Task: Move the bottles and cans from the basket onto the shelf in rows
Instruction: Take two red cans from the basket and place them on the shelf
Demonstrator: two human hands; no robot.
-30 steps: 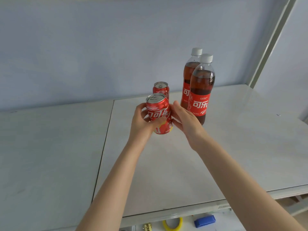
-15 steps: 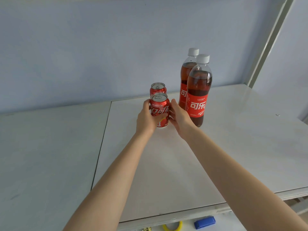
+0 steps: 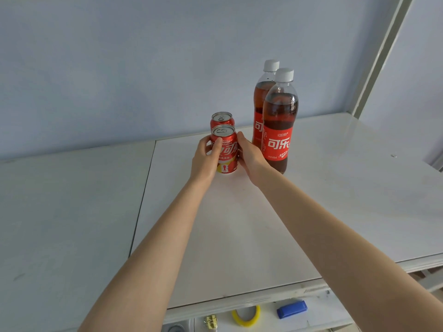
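Observation:
A red cola can (image 3: 227, 152) stands upright on the white shelf (image 3: 239, 236), held from both sides. My left hand (image 3: 206, 159) wraps its left side with the thumb across the front. My right hand (image 3: 249, 156) curls around its right side. Directly behind stands a second red can (image 3: 221, 119). To the right, two cola bottles with white caps stand one behind the other: the front bottle (image 3: 280, 121) and the rear bottle (image 3: 262, 97). The basket is out of view.
A pale blue wall backs the shelf, and a grey upright post (image 3: 381, 53) rises at the right. A seam (image 3: 143, 200) splits the shelf boards. Below the front edge lie a yellow ring (image 3: 247, 316), a blue object (image 3: 291, 309) and a small brass piece (image 3: 211, 322).
Both hands carried the can forward and lowered it onto the shelf, upright, right in front of the other can. The bottles and rear can stayed put.

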